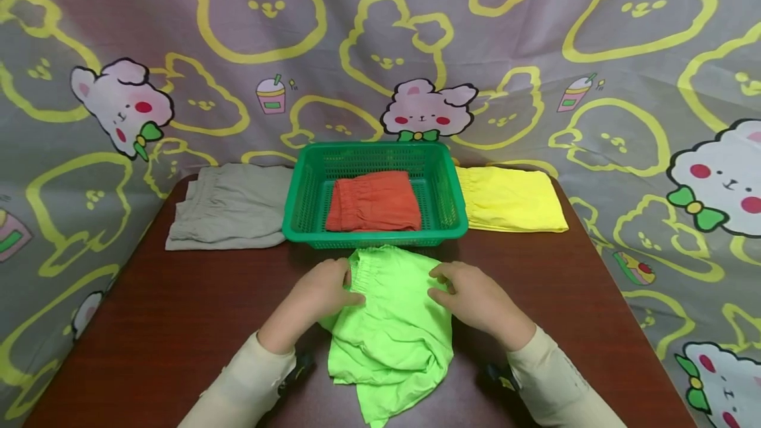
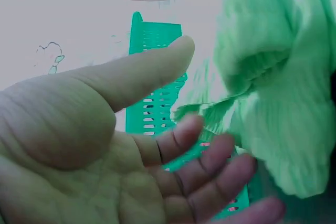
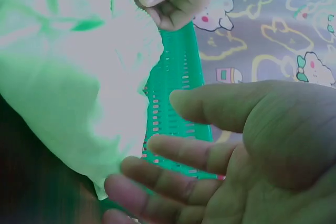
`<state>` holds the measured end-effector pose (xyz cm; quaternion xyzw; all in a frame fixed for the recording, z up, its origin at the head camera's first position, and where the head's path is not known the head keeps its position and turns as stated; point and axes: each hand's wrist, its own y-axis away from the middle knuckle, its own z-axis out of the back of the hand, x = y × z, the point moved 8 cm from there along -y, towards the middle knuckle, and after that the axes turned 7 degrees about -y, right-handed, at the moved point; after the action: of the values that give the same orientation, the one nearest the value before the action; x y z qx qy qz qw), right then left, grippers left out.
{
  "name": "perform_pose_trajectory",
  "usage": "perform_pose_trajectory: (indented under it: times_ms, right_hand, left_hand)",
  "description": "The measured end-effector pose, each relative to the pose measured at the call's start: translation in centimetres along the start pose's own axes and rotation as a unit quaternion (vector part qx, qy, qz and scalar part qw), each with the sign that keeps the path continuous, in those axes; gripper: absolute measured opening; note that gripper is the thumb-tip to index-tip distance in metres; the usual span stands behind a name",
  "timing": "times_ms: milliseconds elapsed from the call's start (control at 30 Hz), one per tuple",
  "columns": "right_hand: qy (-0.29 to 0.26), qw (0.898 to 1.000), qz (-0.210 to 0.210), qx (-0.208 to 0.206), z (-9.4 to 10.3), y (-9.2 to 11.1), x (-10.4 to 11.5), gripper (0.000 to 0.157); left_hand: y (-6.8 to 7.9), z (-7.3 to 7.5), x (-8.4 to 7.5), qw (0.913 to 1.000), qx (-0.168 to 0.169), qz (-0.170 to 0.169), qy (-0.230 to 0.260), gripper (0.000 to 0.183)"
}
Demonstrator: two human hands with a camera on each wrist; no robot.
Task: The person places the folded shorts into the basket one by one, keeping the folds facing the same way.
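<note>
Lime-green shorts (image 1: 392, 329) with a gathered elastic waistband lie crumpled and part folded on the table, just in front of the basket. At their left edge, beside the waistband, is my left hand (image 1: 321, 289). Its thumb overlaps the cloth in the head view; in the left wrist view the thumb stands apart from the loosely bent fingers (image 2: 215, 150). My right hand (image 1: 475, 296) is at the opposite edge, fingertips right at the cloth. The right wrist view shows its thumb and fingers (image 3: 173, 179) spread, with nothing between them.
A green plastic basket (image 1: 374, 238) stands at the back of the brown table (image 1: 178, 335), holding folded red shorts (image 1: 380, 200). Folded grey shorts (image 1: 232, 207) lie left of it, folded yellow shorts (image 1: 511, 200) right. A patterned curtain (image 1: 505, 38) hangs close behind.
</note>
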<state>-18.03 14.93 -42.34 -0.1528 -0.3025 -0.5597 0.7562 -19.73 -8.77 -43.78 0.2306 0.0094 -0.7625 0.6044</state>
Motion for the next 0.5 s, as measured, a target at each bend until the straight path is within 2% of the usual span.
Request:
perform_pose_trajectory:
  times_ms: [133,233,367,500]
  right_hand:
    - [0.019,0.999,-0.041,0.008,0.3,0.1,-0.8,0.020]
    - [0.040,0.996,-0.073,0.023,0.3,0.2,-1.4,0.027]
    - [0.058,0.991,-0.106,0.052,-0.3,0.0,-2.1,0.038]
    - [0.064,0.989,-0.113,0.066,-0.9,-0.4,-2.4,0.043]
  left_hand:
    - [-0.1,-0.4,0.6,0.9989,-0.008,0.042,-0.019,0.072]
    - [-0.1,-0.9,1.0,0.9982,-0.002,0.060,-0.002,0.095]
    - [-0.3,-1.5,1.2,0.9980,0.010,0.062,0.002,0.107]
    - [-0.6,-1.8,1.1,0.9979,0.009,0.061,-0.023,0.105]
